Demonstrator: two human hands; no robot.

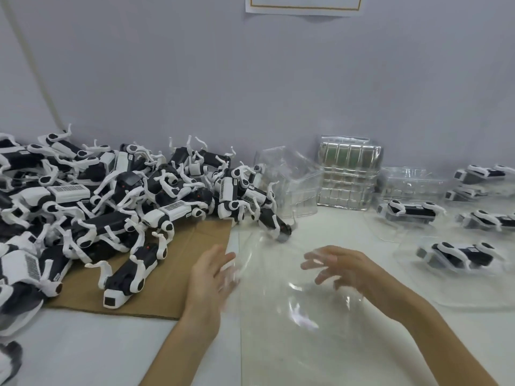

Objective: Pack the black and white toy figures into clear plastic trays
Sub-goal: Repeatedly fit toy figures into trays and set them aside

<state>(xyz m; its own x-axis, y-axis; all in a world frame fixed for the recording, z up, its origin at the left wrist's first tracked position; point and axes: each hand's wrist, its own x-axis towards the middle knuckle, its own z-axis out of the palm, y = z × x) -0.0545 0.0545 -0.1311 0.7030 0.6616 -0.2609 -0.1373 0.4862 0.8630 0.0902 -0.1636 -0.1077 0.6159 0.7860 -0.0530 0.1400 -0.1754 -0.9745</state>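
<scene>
A: Logged left grip: wide, fingers straight, held nothing. Sat at the left edge of the clear tray. Touched it?

B: Could not tell; blurred there. Logged right grip: wide too, fingers spread and loosely bent, held nothing. Hung over the tray's far right part, seen partly through the plastic.

A: Placed the tray where?

B: Lay flat on the white table, between both grips.

A: And the toys?

B: Heaped in a pile of toy figures at the left by the wall, partly over a cardboard sheet. Noted one stray figure just beyond the tray's far edge.

A: Farther out?

B: Noted a stack of clear trays standing against the wall. Counted several packed figures in trays at the right, set apart from one another.
</scene>
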